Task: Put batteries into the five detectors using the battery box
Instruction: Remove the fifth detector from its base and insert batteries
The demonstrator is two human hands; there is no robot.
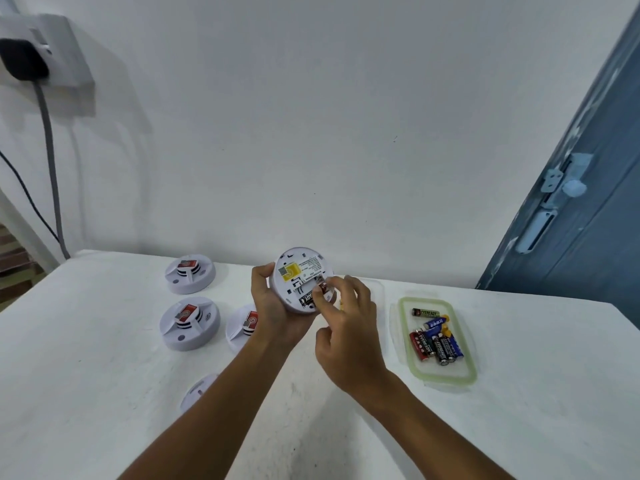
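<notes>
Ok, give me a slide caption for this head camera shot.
Left hand holds a detector while right hand fits a red battery.

- Your left hand (273,306) covers the right part of the detector behind it (240,327).
- Your left forearm hides most of the nearest detector (199,391) (only a white edge shows).
- Your right hand (346,327) fingertips cover most of the red battery (322,286), so you can't tell if it's seated.
- Label print on the held detector (301,275) is too small to read.
- The wall plug (20,60) is cut by the left edge.
</notes>
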